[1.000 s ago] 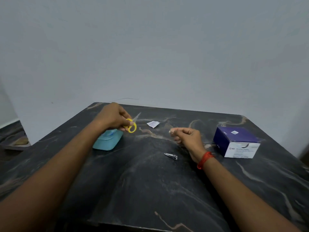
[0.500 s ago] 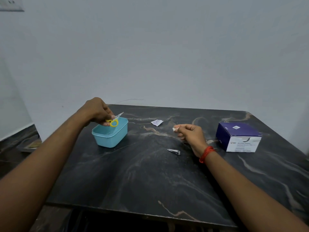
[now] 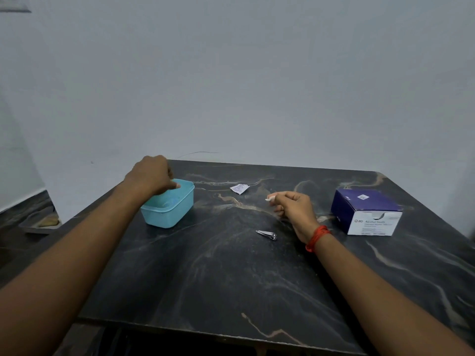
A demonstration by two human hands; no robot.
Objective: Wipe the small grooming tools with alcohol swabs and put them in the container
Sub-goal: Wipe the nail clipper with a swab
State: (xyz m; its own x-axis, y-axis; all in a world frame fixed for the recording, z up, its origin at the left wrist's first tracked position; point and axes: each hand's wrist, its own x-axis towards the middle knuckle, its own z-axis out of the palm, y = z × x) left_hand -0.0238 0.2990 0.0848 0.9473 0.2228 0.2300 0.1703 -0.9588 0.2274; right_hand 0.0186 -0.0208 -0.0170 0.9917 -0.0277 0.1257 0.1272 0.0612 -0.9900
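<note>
One tool waits for wiping next: the nail clipper (image 3: 267, 235) beside my right hand (image 3: 293, 209), which pinches the swab (image 3: 270, 199). My left hand (image 3: 151, 176) dips into the blue container (image 3: 169, 214); its grip I cannot tell.

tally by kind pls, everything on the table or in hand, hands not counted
teal container: 1
nail clipper: 1
torn wrapper: 1
swab box: 1
swab, pinched in right hand: 1
total: 5 (container's contents too blurred to count)
</note>
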